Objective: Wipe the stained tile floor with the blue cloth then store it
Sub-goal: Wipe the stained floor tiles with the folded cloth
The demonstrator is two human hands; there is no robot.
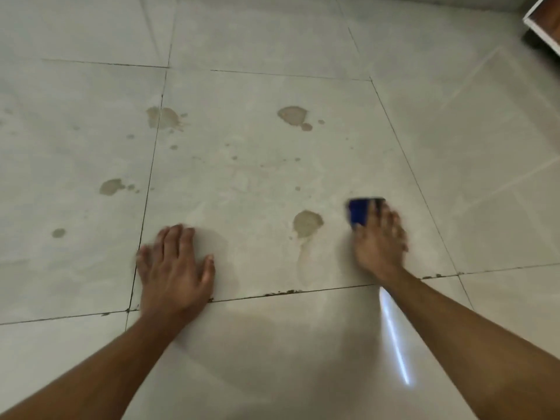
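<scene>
Right hand (380, 244) presses blue cloth (359, 212) flat; left hand (175, 268) splayed on floor (257, 177).

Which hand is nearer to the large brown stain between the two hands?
Right. The right hand, pressing the blue cloth, is just to the right of the stain. The left hand rests flat on the floor, farther to its left.

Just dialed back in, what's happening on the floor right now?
A person is bent over the pale tile floor. The right hand presses a small blue cloth onto the tile, just right of a brown stain. The left hand lies flat on the floor, fingers spread. Several other brown stains, like one farther away, are not yet wiped. The right hand is blurred.
</scene>
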